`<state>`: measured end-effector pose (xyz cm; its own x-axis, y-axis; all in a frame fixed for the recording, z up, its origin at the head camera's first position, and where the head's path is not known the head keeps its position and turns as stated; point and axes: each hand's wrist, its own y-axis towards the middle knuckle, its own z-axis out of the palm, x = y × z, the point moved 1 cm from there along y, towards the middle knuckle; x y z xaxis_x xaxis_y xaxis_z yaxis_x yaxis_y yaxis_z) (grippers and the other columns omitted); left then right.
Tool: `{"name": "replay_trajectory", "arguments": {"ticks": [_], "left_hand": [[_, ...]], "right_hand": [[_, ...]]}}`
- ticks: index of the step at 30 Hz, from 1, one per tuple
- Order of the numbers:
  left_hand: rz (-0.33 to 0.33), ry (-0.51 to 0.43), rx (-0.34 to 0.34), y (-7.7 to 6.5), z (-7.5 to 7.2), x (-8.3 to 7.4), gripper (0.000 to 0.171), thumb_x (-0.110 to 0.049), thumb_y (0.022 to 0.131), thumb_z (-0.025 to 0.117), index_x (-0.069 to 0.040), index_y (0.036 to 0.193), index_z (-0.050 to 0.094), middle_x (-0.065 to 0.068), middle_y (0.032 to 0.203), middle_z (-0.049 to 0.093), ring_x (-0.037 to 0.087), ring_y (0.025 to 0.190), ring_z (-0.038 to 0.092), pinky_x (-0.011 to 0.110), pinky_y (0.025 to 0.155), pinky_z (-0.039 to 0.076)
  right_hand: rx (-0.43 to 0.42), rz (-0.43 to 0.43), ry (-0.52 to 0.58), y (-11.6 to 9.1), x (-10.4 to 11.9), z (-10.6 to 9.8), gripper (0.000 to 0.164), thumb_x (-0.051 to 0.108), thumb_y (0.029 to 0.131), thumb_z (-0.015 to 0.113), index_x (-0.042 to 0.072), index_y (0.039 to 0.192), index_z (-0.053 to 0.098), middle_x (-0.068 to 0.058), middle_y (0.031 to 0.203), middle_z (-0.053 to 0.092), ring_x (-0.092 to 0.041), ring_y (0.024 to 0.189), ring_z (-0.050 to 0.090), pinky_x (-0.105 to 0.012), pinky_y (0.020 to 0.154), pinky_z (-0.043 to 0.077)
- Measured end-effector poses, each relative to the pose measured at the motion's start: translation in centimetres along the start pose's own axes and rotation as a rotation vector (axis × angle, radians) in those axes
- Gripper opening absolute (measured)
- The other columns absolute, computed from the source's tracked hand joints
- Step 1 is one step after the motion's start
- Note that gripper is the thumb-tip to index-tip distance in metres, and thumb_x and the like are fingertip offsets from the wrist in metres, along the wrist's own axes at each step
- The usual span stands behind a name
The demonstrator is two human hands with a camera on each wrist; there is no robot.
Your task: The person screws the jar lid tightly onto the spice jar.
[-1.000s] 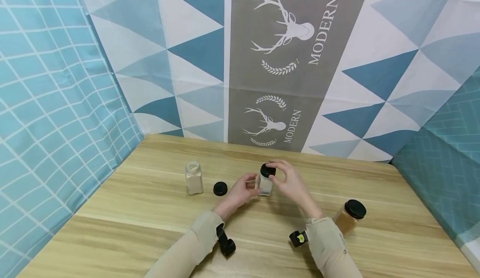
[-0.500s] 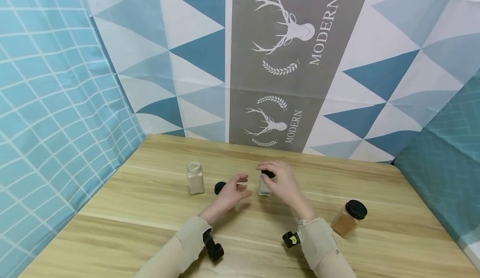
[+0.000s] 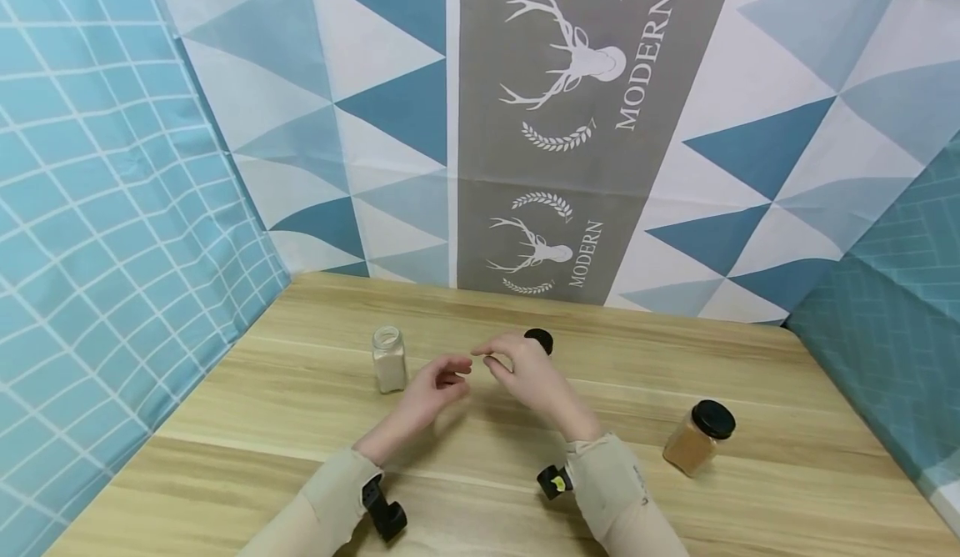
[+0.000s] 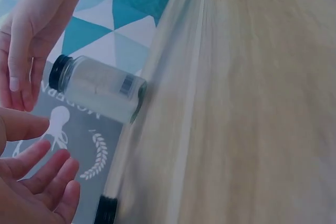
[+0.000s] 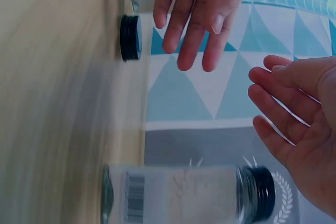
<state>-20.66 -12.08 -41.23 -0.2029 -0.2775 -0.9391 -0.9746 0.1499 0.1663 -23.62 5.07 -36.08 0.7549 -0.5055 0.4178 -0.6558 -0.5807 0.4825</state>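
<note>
Geometric fabric backdrop [image 3: 397, 107] up behind, wood-grain tabletop [image 3: 465, 457] below, and everything's standing or lying on that. Starting toward the back left corner, you've got an uncapped square-sided glass jar [image 3: 389, 365], upright with something pale in it. Next along is a loose black lid [image 5: 131, 38] lying flat near it; the head view loses it behind the left hand [image 3: 427, 390], but both wrist views catch it. That hand's empty, fingers loosely bent above the tabletop. Right hand [image 3: 528, 369] is holding nothing either, fingertips aimed at the left's with a gap between, and in the head view it covers most of a barcoded glass jar [image 4: 102, 87], capped and upright near the back edge. Last, toward the right edge, is a lidded jar of orange-brown stuff [image 3: 692, 444]. My two cents if you're handling the loose lid: pinch it by the rim, keep it level, brace the uncapped one low on the glass so it won't tip, and seat the threads before twisting. Also, I'd bring the right hand toward the front edge first, since its knuckles look near enough to bump the capped one.
</note>
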Motion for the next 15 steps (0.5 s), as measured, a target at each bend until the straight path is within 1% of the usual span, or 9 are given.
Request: {"name": "replay_trajectory", "arguments": {"ticks": [3, 6, 8, 15], "left_hand": [[-0.005, 0.013, -0.005, -0.2, -0.5, 0.2, 0.027, 0.001, 0.085, 0.057, 0.005, 0.112, 0.056, 0.022, 0.108, 0.058, 0.027, 0.096, 0.057, 0.031, 0.082, 0.047], [0.001, 0.035, 0.006, -0.4, -1.0, 0.5, 0.023, 0.001, 0.085, 0.057, 0.007, 0.108, 0.057, 0.023, 0.106, 0.059, 0.027, 0.096, 0.057, 0.030, 0.082, 0.047], [0.001, 0.050, 0.006, -0.6, -1.4, 0.7, 0.022, 0.000, 0.086, 0.058, 0.006, 0.106, 0.058, 0.022, 0.105, 0.060, 0.026, 0.096, 0.058, 0.029, 0.081, 0.048], [-0.009, 0.084, -0.010, -1.7, -3.3, 1.3, 0.020, -0.002, 0.085, 0.059, 0.004, 0.104, 0.060, 0.018, 0.101, 0.063, 0.020, 0.087, 0.057, 0.029, 0.077, 0.045]], "right_hand": [[0.035, 0.002, 0.015, 0.3, 0.4, 0.7, 0.018, 0.007, 0.087, 0.058, 0.013, 0.100, 0.069, 0.001, 0.100, 0.068, -0.013, 0.097, 0.061, -0.029, 0.085, 0.048], [0.076, 0.004, 0.016, 0.5, 0.7, 1.4, 0.019, 0.008, 0.087, 0.058, 0.013, 0.101, 0.068, 0.001, 0.101, 0.067, -0.012, 0.097, 0.061, -0.028, 0.084, 0.048], [0.104, 0.009, 0.007, 0.6, 0.8, 1.8, 0.019, 0.008, 0.087, 0.058, 0.013, 0.103, 0.068, 0.001, 0.102, 0.067, -0.011, 0.097, 0.061, -0.027, 0.083, 0.049], [0.121, 0.024, -0.008, 1.0, 0.9, 3.0, 0.020, 0.009, 0.087, 0.058, 0.011, 0.104, 0.067, -0.001, 0.105, 0.066, -0.015, 0.100, 0.060, -0.029, 0.085, 0.048]]}}
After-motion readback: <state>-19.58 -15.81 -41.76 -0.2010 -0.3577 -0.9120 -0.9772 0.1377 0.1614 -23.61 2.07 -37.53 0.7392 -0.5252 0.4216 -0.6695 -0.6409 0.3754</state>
